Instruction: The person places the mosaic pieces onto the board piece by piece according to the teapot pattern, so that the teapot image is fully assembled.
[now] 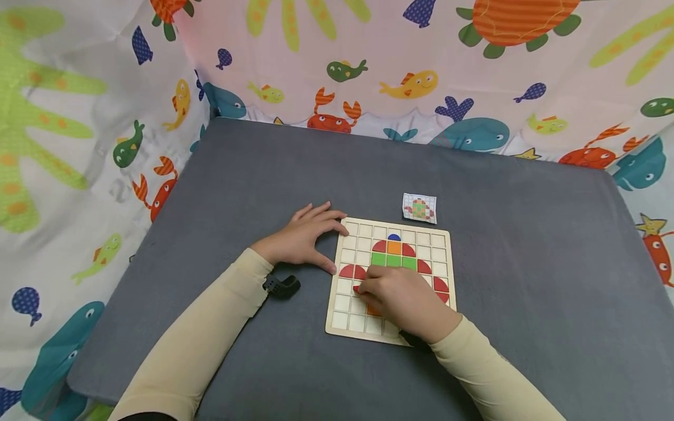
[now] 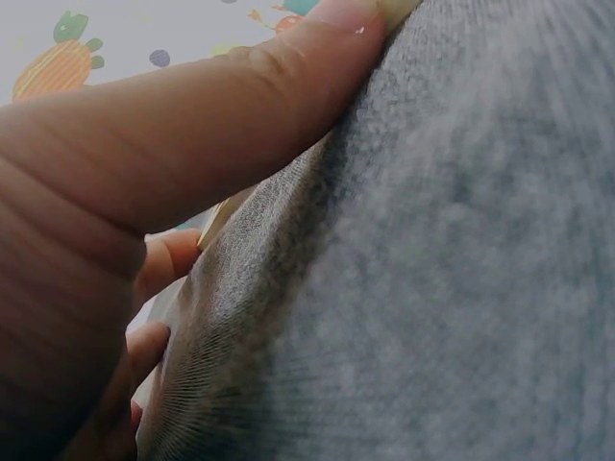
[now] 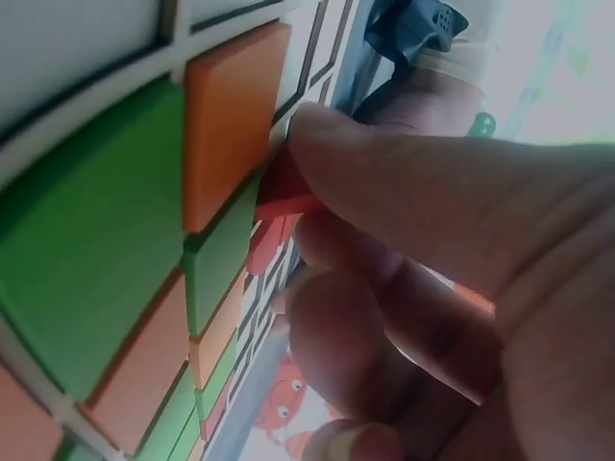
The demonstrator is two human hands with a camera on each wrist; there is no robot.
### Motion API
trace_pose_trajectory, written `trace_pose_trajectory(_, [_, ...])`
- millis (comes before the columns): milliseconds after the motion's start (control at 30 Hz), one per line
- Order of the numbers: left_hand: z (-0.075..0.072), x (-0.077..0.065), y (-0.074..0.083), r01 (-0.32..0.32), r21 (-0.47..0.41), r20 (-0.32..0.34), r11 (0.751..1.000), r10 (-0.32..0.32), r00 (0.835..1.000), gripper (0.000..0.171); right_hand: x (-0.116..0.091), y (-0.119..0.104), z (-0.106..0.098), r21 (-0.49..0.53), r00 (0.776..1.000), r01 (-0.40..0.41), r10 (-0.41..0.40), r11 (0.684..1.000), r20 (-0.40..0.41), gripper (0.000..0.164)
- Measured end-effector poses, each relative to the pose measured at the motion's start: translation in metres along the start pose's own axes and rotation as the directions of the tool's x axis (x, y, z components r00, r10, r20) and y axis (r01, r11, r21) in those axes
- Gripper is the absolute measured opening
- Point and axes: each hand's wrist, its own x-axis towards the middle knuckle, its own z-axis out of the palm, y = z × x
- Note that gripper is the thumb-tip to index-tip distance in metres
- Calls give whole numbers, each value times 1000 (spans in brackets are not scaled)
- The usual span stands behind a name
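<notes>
A square wooden grid board (image 1: 337,318) lies on the grey table, partly filled with red, green, orange and blue pieces. Spread along its left side is my left hand (image 1: 300,240), thumb and fingertips at the edge. My right hand (image 1: 402,298) is over the middle of the board and pinches a red piece (image 3: 288,182) between thumb and fingers, low over the grid's left part. An orange square (image 3: 235,125) and a green square (image 3: 96,230) sit in cells beside it. The right hand covers part of the pattern in the head view.
A small printed card (image 1: 419,209) with a coloured grid pattern lies just beyond the board's far edge. The grey table (image 1: 253,175) is bordered at the back and left by a white curtain (image 1: 295,76) with sea animals.
</notes>
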Motion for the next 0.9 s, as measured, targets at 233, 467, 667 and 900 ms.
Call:
trace_pose_trajectory(233, [-1, -4, 1, 7, -11, 2, 1000, -7, 1000, 80, 0, -3, 3, -6, 1000, -29, 29, 1000, -10, 10])
trace_pose_trajectory(467, [-2, -7, 2, 13, -13, -7, 1000, -13, 1000, 80, 3, -8, 6, -27, 997, -75, 74, 997, -37, 6])
trace_pose_trajectory(667, [-3, -8, 5, 12, -10, 0, 1000, -12, 1000, 80, 3, -10, 7, -14, 993, -105, 104, 994, -61, 5])
trace_pose_trajectory(900, [-5, -8, 6, 15, -8, 4, 1000, -15, 1000, 82, 3, -9, -4, 59, 994, -107, 106, 992, 25, 5])
